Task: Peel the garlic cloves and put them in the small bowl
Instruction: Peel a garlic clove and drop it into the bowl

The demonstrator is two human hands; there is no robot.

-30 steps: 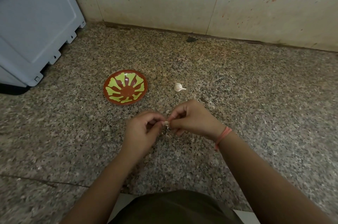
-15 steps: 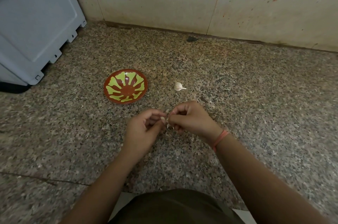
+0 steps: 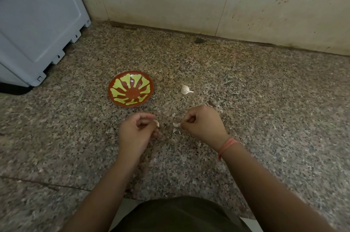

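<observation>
Near small bowl (image 3: 130, 92): garlic clove (image 3: 186, 89); 2nd clove (image 3: 157, 123) in L hand (image 3: 137, 131).

Left grip (image 3: 137, 130) and right grip (image 3: 200, 123) pinched, apart.

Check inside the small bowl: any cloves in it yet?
None. The small bowl shows only its red and green pattern, its whole inside uncovered. One clove sits pinched in the left hand; what lies under the bowl is hidden.
</observation>
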